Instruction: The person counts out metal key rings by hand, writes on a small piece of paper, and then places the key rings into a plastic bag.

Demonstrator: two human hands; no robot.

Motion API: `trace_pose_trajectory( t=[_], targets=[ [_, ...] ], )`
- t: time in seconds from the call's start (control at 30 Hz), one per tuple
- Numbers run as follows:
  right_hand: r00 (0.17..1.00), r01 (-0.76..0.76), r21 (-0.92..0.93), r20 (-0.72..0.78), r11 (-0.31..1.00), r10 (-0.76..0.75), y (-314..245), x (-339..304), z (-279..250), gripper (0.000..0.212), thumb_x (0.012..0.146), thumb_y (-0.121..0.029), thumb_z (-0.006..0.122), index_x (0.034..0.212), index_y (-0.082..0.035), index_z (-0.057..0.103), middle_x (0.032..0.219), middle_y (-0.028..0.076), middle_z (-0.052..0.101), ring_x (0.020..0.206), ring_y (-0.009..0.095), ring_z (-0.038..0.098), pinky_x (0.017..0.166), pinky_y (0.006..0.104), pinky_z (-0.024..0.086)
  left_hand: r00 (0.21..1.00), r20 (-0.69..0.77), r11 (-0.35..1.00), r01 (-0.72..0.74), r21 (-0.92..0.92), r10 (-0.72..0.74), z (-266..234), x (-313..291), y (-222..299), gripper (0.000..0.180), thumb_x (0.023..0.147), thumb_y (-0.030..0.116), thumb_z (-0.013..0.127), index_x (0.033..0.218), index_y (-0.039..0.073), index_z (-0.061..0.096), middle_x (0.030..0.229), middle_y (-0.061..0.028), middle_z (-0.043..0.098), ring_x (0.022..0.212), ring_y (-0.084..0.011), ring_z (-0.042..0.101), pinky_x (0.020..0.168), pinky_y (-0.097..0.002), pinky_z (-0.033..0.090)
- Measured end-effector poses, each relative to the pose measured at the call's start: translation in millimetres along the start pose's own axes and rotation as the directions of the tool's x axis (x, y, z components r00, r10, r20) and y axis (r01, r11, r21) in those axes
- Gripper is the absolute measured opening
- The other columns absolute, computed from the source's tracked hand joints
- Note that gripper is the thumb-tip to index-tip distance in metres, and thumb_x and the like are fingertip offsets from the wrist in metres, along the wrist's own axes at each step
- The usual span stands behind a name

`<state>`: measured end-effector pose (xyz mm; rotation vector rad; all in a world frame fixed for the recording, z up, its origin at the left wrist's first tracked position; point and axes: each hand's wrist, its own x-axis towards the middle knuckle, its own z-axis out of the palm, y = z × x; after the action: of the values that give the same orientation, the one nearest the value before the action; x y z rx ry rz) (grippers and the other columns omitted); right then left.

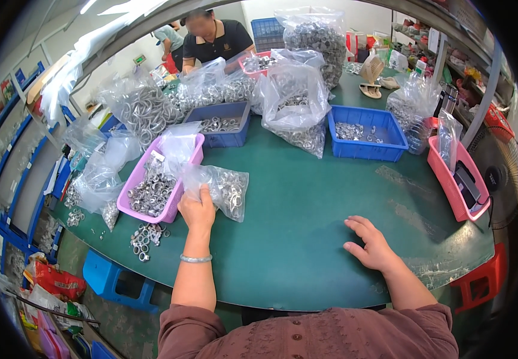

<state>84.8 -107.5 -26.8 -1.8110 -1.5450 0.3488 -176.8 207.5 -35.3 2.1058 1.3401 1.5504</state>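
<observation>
My left hand (197, 209) is closed on the gathered top of a clear plastic bag (230, 194) with metal rings inside. The bag lies on the green table, just right of a pink basket (197, 154) heaped with silvery metal rings (151, 194). My right hand (368, 242) rests low over the table's right half, fingers apart, holding nothing. A small loose pile of metal rings (145, 237) lies on the table in front of the basket.
Two blue bins (369, 151) of metal parts stand farther back, with large clear bags of rings (295, 102) between and behind them. A pink tray (459, 179) sits at the right edge. Across the table is another person (220, 39). Blue (118, 281) and red stools stand below.
</observation>
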Motion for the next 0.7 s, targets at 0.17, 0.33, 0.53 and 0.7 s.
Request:
trace_pose_trajectory(
  t=[0.17, 0.33, 0.53, 0.7],
  targets=[
    [1.0, -0.026, 0.023, 0.009, 0.999, 0.025, -2, 0, 0, 0.049, 0.081, -0.022, 0.067, 0.124, -0.005, 0.051, 0.13, 0.019, 0.045, 0.116, 0.036, 0.049, 0.093, 0.0394, 0.044, 1.0, 0.011, 1.0, -0.025, -0.014, 0.026, 1, -1, -4, 0.028, 0.083, 0.026, 0.06, 0.081, -0.001, 0.065, 0.077, -0.0199, 0.064, 0.074, -0.0393, 0.06, 0.071, -0.0475, 0.043],
    [1.0, -0.018, 0.014, 0.004, 1.0, 0.018, 1, 0, 0, 0.049, 0.081, -0.022, 0.067, 0.124, -0.005, 0.051, 0.13, 0.019, 0.046, 0.116, 0.036, 0.048, 0.094, 0.0396, 0.043, 1.0, 0.003, 0.999, -0.016, -0.037, 0.016, 4, -1, -5, 0.026, 0.084, 0.025, 0.059, 0.082, -0.001, 0.065, 0.077, -0.02, 0.063, 0.075, -0.0393, 0.059, 0.071, -0.0476, 0.042],
    [1.0, -0.022, 0.015, 0.012, 1.0, 0.021, 0, 0, 0, 0.049, 0.081, -0.022, 0.067, 0.124, -0.005, 0.051, 0.13, 0.02, 0.046, 0.116, 0.036, 0.048, 0.095, 0.0396, 0.043, 0.999, -0.01, 0.995, -0.046, -0.086, 0.045, 6, -1, -11, 0.024, 0.084, 0.022, 0.059, 0.082, -0.001, 0.063, 0.077, -0.0198, 0.063, 0.075, -0.0396, 0.059, 0.072, -0.048, 0.042],
    [1.0, -0.015, 0.012, 0.01, 1.0, 0.014, -1, 0, -1, 0.049, 0.081, -0.022, 0.067, 0.124, -0.005, 0.051, 0.129, 0.02, 0.046, 0.116, 0.036, 0.048, 0.095, 0.0396, 0.043, 0.991, -0.072, 0.962, -0.126, -0.242, 0.111, 8, 1, -10, 0.018, 0.088, 0.014, 0.056, 0.088, -0.003, 0.062, 0.083, -0.0143, 0.064, 0.077, -0.0273, 0.06, 0.071, -0.0381, 0.045]
  ],
)
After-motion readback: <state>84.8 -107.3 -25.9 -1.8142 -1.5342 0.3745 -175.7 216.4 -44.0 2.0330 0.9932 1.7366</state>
